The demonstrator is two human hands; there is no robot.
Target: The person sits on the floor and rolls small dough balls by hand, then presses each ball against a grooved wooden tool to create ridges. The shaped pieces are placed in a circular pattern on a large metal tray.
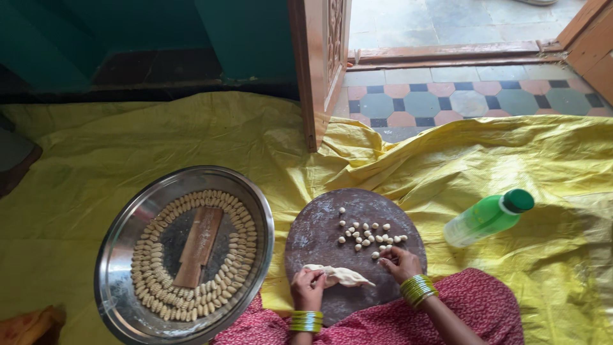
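My left hand [308, 287] pinches the strip of dough [338, 275] lying on the round wooden board [313, 233]; my right hand [400, 262] has fingers curled together at the nearest small dough pieces [369, 236]. Steel tray [121, 294] with shaped pieces sits left, green bottle [488, 217] right, all on yellow sheet [447, 160].

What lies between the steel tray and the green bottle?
In the head view, the round board sits between the steel tray and green bottle, with small dough pieces on it.
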